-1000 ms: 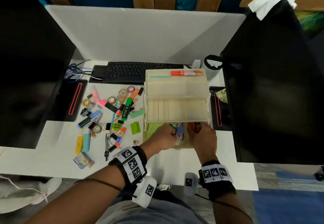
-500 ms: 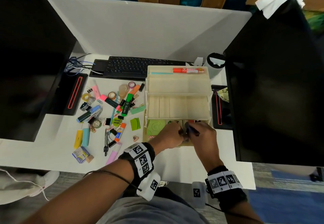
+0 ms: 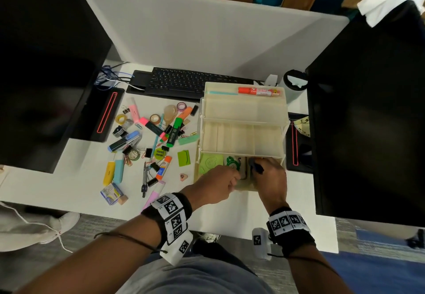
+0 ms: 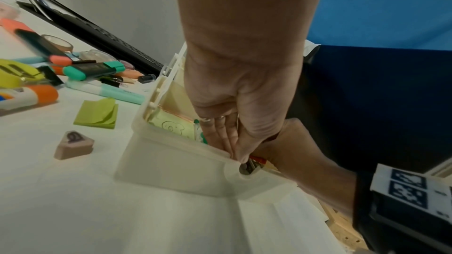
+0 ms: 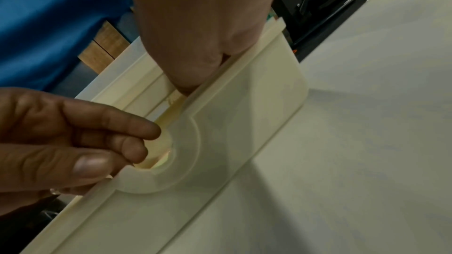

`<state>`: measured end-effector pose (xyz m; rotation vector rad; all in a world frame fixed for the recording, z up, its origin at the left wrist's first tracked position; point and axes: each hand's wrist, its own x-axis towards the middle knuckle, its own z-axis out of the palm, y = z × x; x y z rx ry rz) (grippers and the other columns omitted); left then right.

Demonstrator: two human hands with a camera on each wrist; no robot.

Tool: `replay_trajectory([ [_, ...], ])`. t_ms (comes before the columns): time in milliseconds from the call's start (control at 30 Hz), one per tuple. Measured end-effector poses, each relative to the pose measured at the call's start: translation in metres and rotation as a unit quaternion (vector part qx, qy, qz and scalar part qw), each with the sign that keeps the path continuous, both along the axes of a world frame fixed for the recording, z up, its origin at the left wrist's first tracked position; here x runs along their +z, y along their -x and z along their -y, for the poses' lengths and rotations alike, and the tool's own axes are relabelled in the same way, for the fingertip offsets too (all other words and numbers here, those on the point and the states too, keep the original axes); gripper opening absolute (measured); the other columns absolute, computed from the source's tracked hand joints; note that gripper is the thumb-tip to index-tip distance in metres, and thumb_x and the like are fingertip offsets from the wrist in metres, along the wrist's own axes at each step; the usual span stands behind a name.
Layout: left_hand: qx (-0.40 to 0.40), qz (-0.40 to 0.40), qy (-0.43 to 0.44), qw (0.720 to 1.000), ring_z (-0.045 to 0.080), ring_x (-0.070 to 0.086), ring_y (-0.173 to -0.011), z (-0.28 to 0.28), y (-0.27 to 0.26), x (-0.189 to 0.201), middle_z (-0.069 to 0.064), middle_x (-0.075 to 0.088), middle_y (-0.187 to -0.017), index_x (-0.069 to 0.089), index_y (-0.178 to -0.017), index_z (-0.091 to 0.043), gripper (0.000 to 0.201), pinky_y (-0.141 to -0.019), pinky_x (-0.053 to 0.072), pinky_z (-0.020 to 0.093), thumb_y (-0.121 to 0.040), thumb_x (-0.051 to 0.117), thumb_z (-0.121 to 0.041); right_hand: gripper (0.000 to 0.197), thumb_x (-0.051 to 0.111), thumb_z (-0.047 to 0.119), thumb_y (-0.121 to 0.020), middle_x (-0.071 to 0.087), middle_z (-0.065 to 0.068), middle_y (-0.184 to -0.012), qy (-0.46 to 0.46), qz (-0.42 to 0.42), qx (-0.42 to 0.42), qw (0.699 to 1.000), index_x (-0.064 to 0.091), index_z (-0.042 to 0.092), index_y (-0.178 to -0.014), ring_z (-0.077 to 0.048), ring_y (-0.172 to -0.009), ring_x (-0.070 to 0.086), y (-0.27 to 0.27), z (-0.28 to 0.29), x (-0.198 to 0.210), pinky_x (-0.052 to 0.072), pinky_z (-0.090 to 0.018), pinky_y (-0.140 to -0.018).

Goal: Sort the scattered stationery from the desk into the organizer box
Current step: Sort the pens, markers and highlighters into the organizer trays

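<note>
The cream tiered organizer box (image 3: pixel 241 114) (image 4: pixel 171 161) (image 5: pixel 244 123) stands open on the white desk. A red marker (image 3: pixel 258 91) lies in its top tray. Green sticky notes (image 3: pixel 210 162) (image 4: pixel 171 125) lie in the bottom compartment. My left hand (image 3: pixel 230 178) (image 4: pixel 234 152) (image 5: pixel 132 148) pinches the box's front wall at its round notch. My right hand (image 3: pixel 259 167) (image 5: pixel 190 80) reaches down into the bottom compartment and grips a small dark item (image 3: pixel 257 167); its fingertips are hidden inside. Scattered stationery lies left of the box, including a green highlighter (image 3: pixel 174 132), a glue stick (image 3: pixel 163 167) and a green sticky pad (image 3: pixel 184 158).
A black keyboard (image 3: pixel 190 82) sits behind the pile. Dark monitors stand at the left (image 3: pixel 46 63) and right (image 3: pixel 368 109), the right one close beside the box. A small brown stamp (image 3: pixel 183 177) (image 4: pixel 73 146) lies near the box's front left corner.
My right hand has pushed further into the bottom compartment with the dark item. My left hand has drawn back a little to the box's front wall.
</note>
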<state>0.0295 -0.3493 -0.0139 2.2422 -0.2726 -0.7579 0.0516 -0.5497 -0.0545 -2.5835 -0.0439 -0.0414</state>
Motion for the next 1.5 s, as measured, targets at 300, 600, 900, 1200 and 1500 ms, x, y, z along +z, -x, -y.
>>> replay_trajectory([
  [300,-0.016,0.078,0.018,0.997,0.016,0.061,-0.112,-0.024,0.017,0.006,0.002,0.067,-0.123,0.066,-0.133,-0.014,0.036,-0.093,0.045,0.023,-0.096,0.067,-0.013,0.021,0.086,0.019,-0.068,0.066,0.001,-0.082,0.021,-0.031,0.042,0.998,0.072,0.018,-0.083,-0.018,-0.074,0.059,0.013,0.003,0.015,0.051,-0.032,-0.068],
  [600,0.038,0.107,0.061,0.992,0.011,0.066,-0.095,-0.077,0.026,0.012,-0.004,0.067,-0.106,0.07,-0.122,-0.021,0.027,-0.085,0.059,0.038,-0.096,0.068,-0.014,0.007,0.082,0.011,-0.084,0.072,-0.001,-0.093,-0.042,-0.045,0.039,0.997,0.079,0.012,-0.09,-0.018,-0.082,0.067,0.007,0.004,0.006,0.057,-0.035,-0.078],
  [900,0.132,0.137,0.045,0.981,0.006,0.065,-0.085,-0.163,0.046,0.013,-0.007,0.073,-0.105,0.073,-0.117,-0.021,0.023,-0.078,0.054,0.024,-0.096,0.068,-0.015,0.014,0.084,0.013,-0.083,0.072,-0.006,-0.079,0.03,0.039,0.025,0.998,0.073,0.01,-0.076,-0.025,-0.068,0.065,0.012,-0.032,0.044,0.048,-0.031,-0.065],
  [1200,0.189,0.133,0.036,0.972,0.013,0.067,-0.087,-0.22,0.042,0.022,-0.003,0.073,-0.101,0.076,-0.111,-0.018,0.02,-0.075,0.053,0.02,-0.095,0.068,-0.009,0.023,0.074,0.016,-0.09,0.068,-0.01,-0.097,-0.019,-0.06,0.223,0.973,0.066,0.012,-0.111,-0.026,-0.083,0.067,0.0,-0.194,0.072,0.053,-0.033,-0.073],
  [1500,0.24,-0.002,-0.225,0.944,0.027,0.063,-0.111,-0.314,0.045,0.005,0.004,0.065,-0.123,0.064,-0.125,-0.021,0.035,-0.091,0.055,0.04,-0.091,0.064,-0.024,0.057,0.077,0.009,-0.083,0.06,-0.023,-0.124,0.213,-0.237,0.209,0.924,0.045,0.0,-0.13,-0.034,-0.116,0.06,-0.026,-0.261,0.022,0.052,-0.036,-0.093],
])
